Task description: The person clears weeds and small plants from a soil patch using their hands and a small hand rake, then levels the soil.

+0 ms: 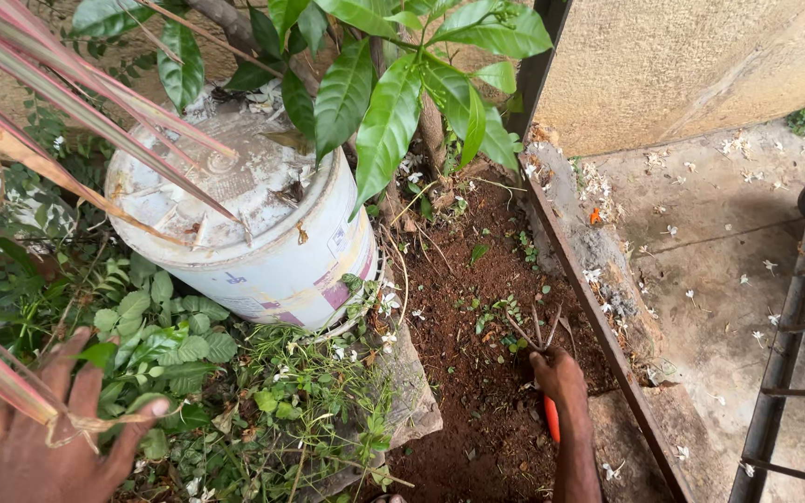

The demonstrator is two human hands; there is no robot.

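Hand rake (pixel 540 340): small three-pronged tool with an orange handle, sitting in the right hand, prongs resting on the soil bed
Right hand (pixel 559 374): fingers closing tight around the rake's handle, orange end sticking out below the wrist
Left hand (pixel 53 438): fingers spreading wide, pressing into the low green weeds (pixel 174 349), gripping nothing; a dry strand is lying across the knuckles
Soil bed (pixel 477 373): brown earth running between the bucket and the concrete kerb (pixel 598 307), dotted with small seedlings and fallen white petals
Bucket (pixel 253 224): white plastic, tilting, lid dirty, sitting just left of the soil
Plants: broad green leaves (pixel 388 112) hanging over the bucket; pink striped blades (pixel 76 102) crossing top left
Right edge: metal grate (pixel 794 335) standing on the paved floor
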